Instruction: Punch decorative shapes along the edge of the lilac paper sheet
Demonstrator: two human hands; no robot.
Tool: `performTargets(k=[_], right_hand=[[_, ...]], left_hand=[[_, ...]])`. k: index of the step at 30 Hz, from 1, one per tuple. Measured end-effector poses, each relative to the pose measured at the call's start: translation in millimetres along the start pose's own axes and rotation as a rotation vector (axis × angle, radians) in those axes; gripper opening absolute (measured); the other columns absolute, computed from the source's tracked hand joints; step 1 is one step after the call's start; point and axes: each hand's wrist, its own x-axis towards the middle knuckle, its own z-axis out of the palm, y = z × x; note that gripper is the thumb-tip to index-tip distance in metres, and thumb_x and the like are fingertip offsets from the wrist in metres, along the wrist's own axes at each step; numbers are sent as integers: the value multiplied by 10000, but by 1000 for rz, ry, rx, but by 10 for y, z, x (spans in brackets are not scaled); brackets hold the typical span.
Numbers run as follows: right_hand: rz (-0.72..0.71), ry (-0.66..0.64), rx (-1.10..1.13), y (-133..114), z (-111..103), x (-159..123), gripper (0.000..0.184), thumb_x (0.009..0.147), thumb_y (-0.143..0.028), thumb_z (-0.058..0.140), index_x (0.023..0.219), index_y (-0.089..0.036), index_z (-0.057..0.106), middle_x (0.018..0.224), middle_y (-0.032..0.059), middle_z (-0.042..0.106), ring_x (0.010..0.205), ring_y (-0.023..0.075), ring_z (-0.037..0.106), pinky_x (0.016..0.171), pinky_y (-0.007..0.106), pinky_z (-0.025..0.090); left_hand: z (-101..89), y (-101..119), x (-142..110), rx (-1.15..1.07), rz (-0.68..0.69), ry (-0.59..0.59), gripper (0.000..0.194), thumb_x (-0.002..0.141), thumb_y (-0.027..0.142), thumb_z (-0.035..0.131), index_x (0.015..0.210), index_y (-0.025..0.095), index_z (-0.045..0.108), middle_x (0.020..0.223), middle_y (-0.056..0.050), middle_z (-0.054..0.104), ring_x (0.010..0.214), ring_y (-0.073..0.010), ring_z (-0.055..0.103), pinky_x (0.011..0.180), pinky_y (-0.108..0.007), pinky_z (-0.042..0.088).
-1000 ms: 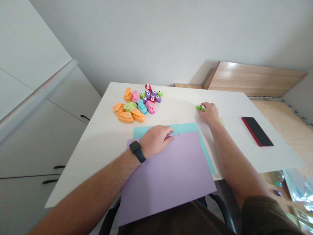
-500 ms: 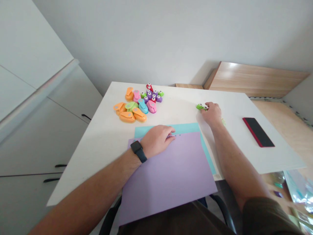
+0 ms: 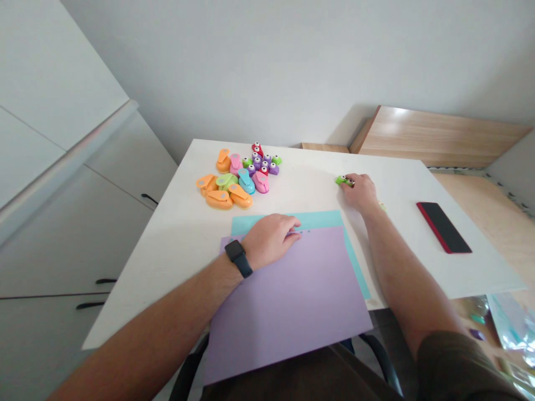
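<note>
My left hand (image 3: 271, 240), a dark watch on its wrist, pinches the top edge of a purple paper sheet (image 3: 301, 295). A row of small holes runs along that edge. Beneath the purple sheet lies a light blue sheet (image 3: 320, 219), showing along the top and right side. Out to the right, my right hand (image 3: 360, 192) has its fingers closed around a small green craft punch on the table. Beside the fingertips sits another green craft punch (image 3: 340, 180). The fingers partly cover the held one.
Larger lever craft punches (image 3: 219, 199) in orange, pink, green and blue cluster at the back left of the white table (image 3: 167, 245). Several small purple, red and green punches (image 3: 264, 162) stand beside them. A black and red flat case (image 3: 443, 228) lies at the right.
My right hand has drawn its fingers slightly closer together at the green craft punches. My left hand stays on the purple sheet. The view has shifted slightly.
</note>
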Motion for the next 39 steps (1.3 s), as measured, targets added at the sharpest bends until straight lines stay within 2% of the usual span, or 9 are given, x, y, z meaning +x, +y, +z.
performTargets(k=[5,8,11,15,20,27,32,35,39], right_hand=[[8,5,-10,88,17,58,411,877,-368,609,1215,-174,739,1084,161,655,1011,292,640,988,442,481],[11,10,11,108,7,49,501,828,-365,661,1286,-163,687,1121,164,639,998,289,633,979,449,483],[3,77,23,59,-57,-25,633,793,-378,697,1374,-150,597,1200,186,610,1115,326,586,1030,489,443],[-31,206,36,-107,-175,-178,614,840,-386,655,1396,-154,537,1262,201,584,1202,348,527,1071,524,399],[-157,192,162,-478,-229,-311,512,880,-371,624,1343,-157,571,1286,191,588,1127,314,572,1041,483,441],[-421,-130,243,-1279,-104,-132,426,879,-375,659,1254,-175,632,1160,136,672,970,265,648,937,425,508],[-401,-203,201,-1724,210,214,403,911,-324,620,1268,-137,639,1172,135,707,994,257,663,952,399,506],[-344,-209,148,-1873,380,393,423,948,-252,547,1344,-115,607,1245,155,696,1072,262,659,996,388,484],[-373,-211,109,-1991,480,531,464,944,-200,542,1403,-158,597,1308,166,669,1215,297,606,1071,415,423]], left_hand=[[11,-3,-3,8,4,-9,172,962,305,637,1072,183,685,1006,-67,769,943,-234,700,829,-364,526],[14,-8,-6,5,-2,-9,179,963,318,636,1078,192,687,1003,-67,768,946,-231,705,828,-355,528],[12,-11,-5,-3,-10,-1,182,961,324,638,1082,198,688,994,-66,768,947,-229,708,830,-350,532],[6,-11,-1,-2,-7,-2,174,955,319,644,1072,199,689,994,-65,767,948,-232,705,832,-351,532],[7,-19,-2,1,-8,-12,174,956,325,640,1064,197,690,971,-58,759,936,-233,698,817,-348,521],[10,-40,-2,1,2,-28,169,951,323,640,1034,190,702,955,-57,760,932,-243,699,808,-352,513],[8,-54,-4,-2,1,-31,179,954,319,624,1050,189,700,964,-61,761,935,-247,700,818,-361,517],[-4,-58,-5,4,-11,-45,191,956,320,611,1063,187,697,980,-65,763,953,-252,700,830,-364,520],[-23,-44,-6,11,-36,-70,214,954,324,601,1085,184,696,1002,-73,766,968,-255,699,855,-365,521]])
